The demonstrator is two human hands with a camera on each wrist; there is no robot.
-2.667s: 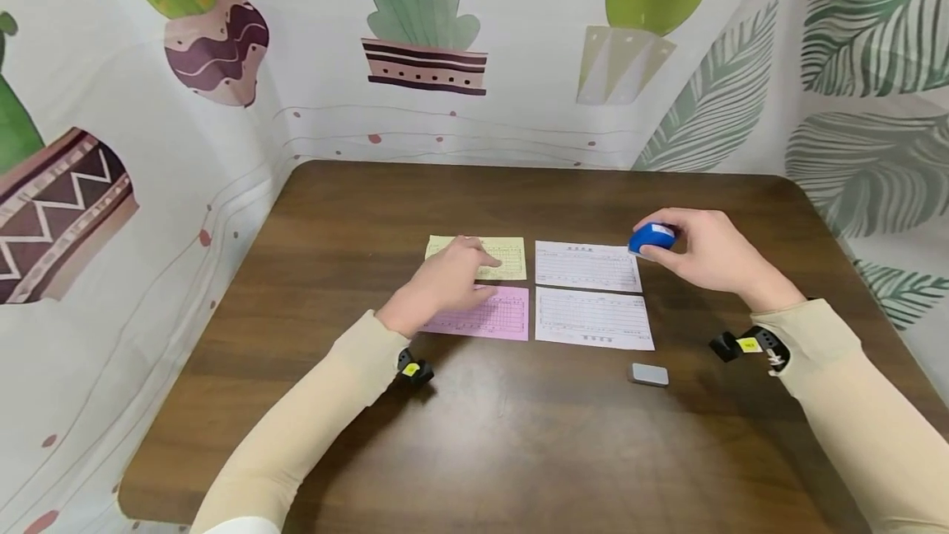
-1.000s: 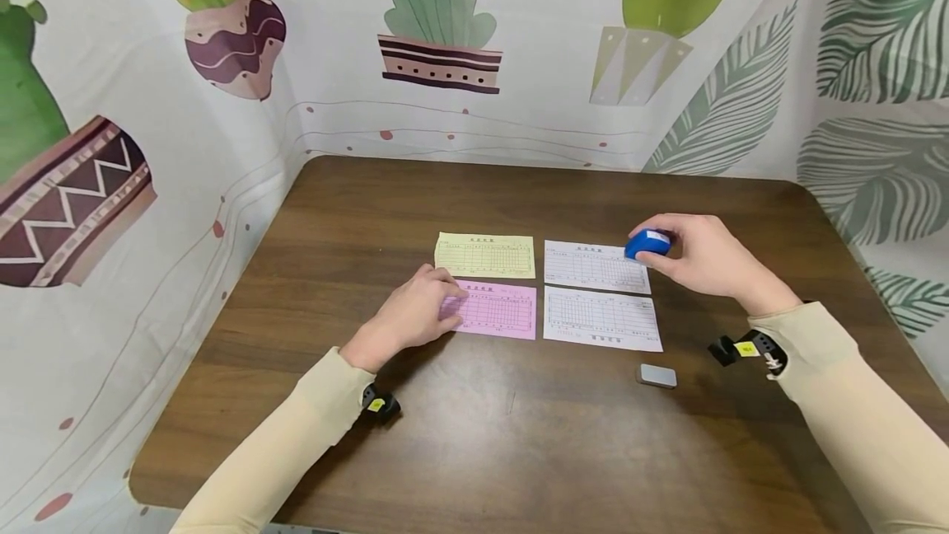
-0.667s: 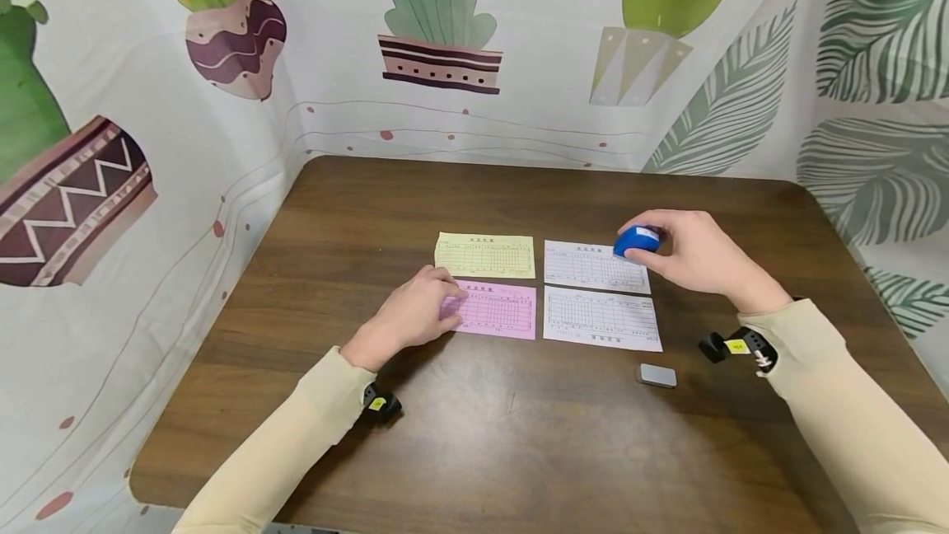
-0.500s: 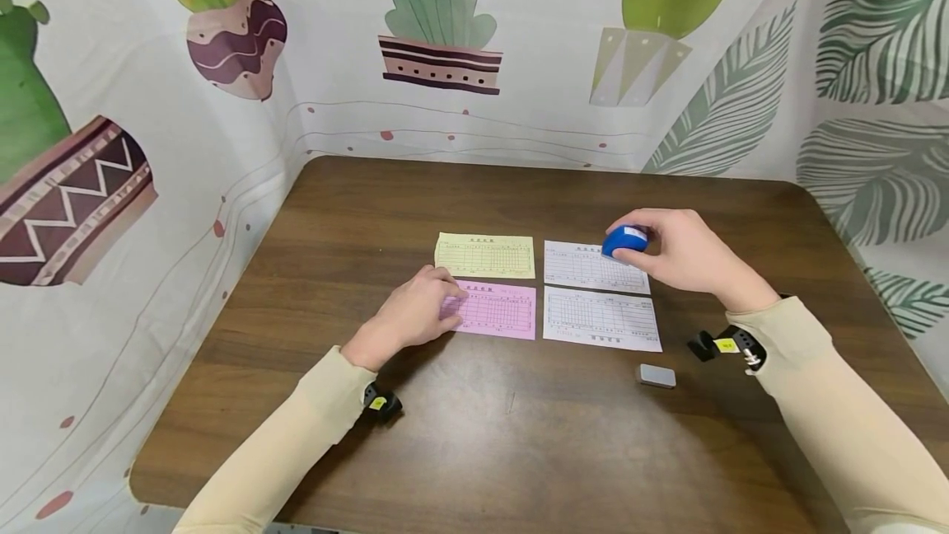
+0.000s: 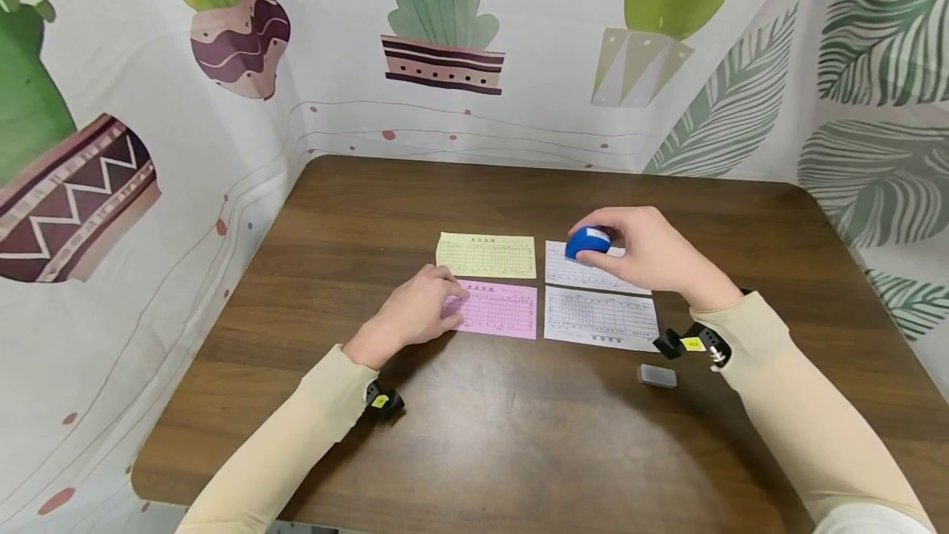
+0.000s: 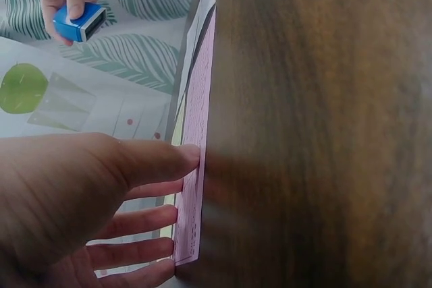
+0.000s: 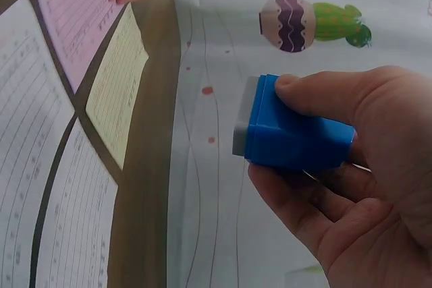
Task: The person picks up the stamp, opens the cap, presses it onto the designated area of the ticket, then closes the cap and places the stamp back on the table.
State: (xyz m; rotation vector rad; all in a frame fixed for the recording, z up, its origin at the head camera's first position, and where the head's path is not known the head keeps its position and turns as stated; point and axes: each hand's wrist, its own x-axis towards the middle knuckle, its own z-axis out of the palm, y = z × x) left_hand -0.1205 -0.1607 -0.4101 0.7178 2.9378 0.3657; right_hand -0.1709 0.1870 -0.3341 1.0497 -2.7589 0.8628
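In the head view my right hand (image 5: 652, 250) pinches a blue stamp (image 5: 588, 244) above the far white form (image 5: 604, 277). The right wrist view shows the thumb on one side of the stamp (image 7: 297, 129) and fingers on the other, its pale grey end pointing towards the forms. From the left wrist view, the stamp (image 6: 81, 23) is clearly off the paper, its dark underside visible. My left hand (image 5: 408, 307) rests with loosely extended fingers on the left part of the pink form (image 5: 498, 311); its thumb (image 6: 162, 160) touches the paper's near edge.
A yellow form (image 5: 489, 255) lies behind the pink one. The near white form (image 5: 600, 318) lies to the pink form's right. A small grey rectangular piece (image 5: 656, 377) sits on the brown table (image 5: 460, 452) closer to me. Printed cloth (image 5: 549, 122) hangs around the table.
My left hand has moved from over the yellow and pink forms to the pink form's left side. My right hand has carried the stamp leftward above the far white form.
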